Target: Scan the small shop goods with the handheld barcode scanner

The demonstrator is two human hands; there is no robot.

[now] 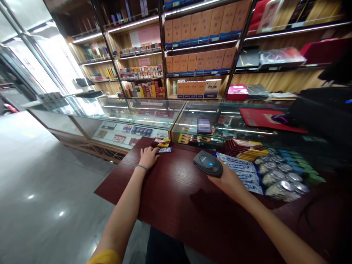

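My right hand (227, 178) is wrapped round a black barcode scanner (208, 164) with a lit blue light, held above the dark red-brown counter (176, 183). My left hand (148, 158) lies on the counter with its fingers apart. Its fingertips are at the left end of a small blue-and-white wrapped bar (165, 150); whether they press on it I cannot tell. Just behind that bar is a small stack of yellow-and-brown packets (161, 142). Several blue-and-white bars (242, 170) lie in a row beside my right hand.
Right of the bars stand several lidded jars (277, 179). Yellow-and-brown packets (244, 148) are stacked behind the bars. A glass display case (137, 113) borders the counter, with a red mat (264, 119) and a mouse (280, 119) on top. Stocked shelves (200, 51) line the wall.
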